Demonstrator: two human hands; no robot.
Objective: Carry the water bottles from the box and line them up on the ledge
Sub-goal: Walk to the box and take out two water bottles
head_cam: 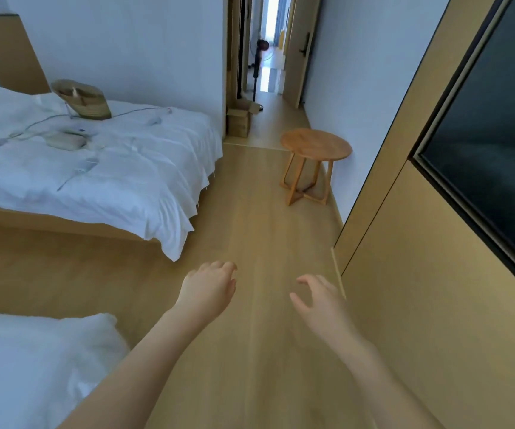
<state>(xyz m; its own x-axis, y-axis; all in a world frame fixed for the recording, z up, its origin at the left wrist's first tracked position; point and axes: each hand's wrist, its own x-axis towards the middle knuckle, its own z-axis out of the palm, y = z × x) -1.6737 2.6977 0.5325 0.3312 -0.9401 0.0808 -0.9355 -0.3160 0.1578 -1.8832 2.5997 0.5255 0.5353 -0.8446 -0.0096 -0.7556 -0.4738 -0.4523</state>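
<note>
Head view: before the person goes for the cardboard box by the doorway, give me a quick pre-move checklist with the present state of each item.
1. Left hand free: ok, fingers loosely curled, holding nothing.
2. Right hand free: ok, fingers spread, holding nothing.
3. Cardboard box located: ok, on the floor at the doorway, flaps open.
4. Bottles in the box: cannot tell, its inside is not visible.
5. Floor path between bed and wall: ok, bare; round stool stands to the right beside the wall.
6. Ledge located: cannot tell, none visible.
</note>
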